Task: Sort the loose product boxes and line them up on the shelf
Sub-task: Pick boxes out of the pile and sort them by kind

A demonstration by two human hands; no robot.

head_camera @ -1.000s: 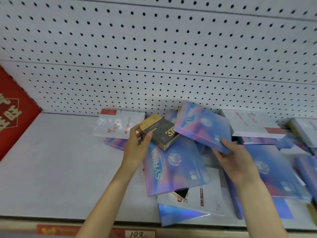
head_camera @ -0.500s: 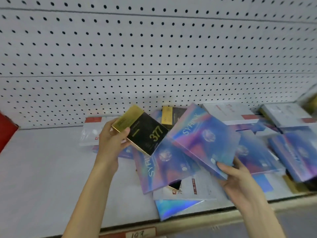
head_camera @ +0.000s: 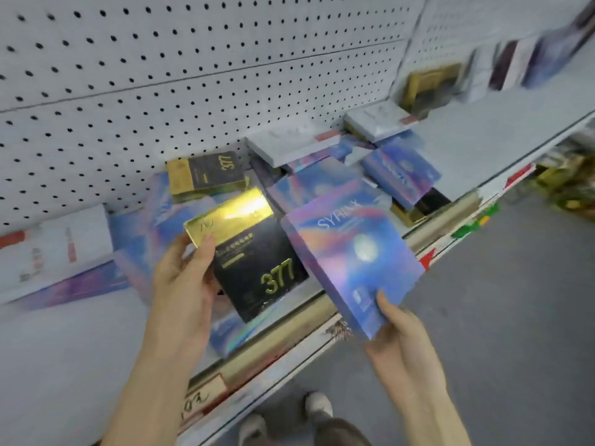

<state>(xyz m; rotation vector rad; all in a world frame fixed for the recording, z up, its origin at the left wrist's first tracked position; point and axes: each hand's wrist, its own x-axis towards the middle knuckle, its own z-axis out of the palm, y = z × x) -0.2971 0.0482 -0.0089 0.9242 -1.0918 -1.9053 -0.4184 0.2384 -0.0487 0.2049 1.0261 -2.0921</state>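
My left hand (head_camera: 185,284) grips a black and gold box marked 377 (head_camera: 254,268) by its left edge, lifted off the shelf. My right hand (head_camera: 397,333) holds a blue iridescent SYRINX box (head_camera: 347,259) by its lower corner, out over the shelf's front edge. The two held boxes overlap slightly. On the white shelf (head_camera: 64,349) behind them lies a jumbled pile: a second 377 box (head_camera: 206,172), several blue SYRINX boxes (head_camera: 399,175) and white boxes (head_camera: 289,143).
A white pegboard wall (head_camera: 161,75) backs the shelf. A white box with red print (head_camera: 54,249) lies at the left. Boxes stand in a blurred row (head_camera: 531,59) at the far right. The grey floor (head_camera: 515,317) and my shoes (head_camera: 317,407) show below.
Both hands have pulled their boxes toward me, away from the pile. The view has swung right and down, bringing the floor and the shelf's right end into sight.
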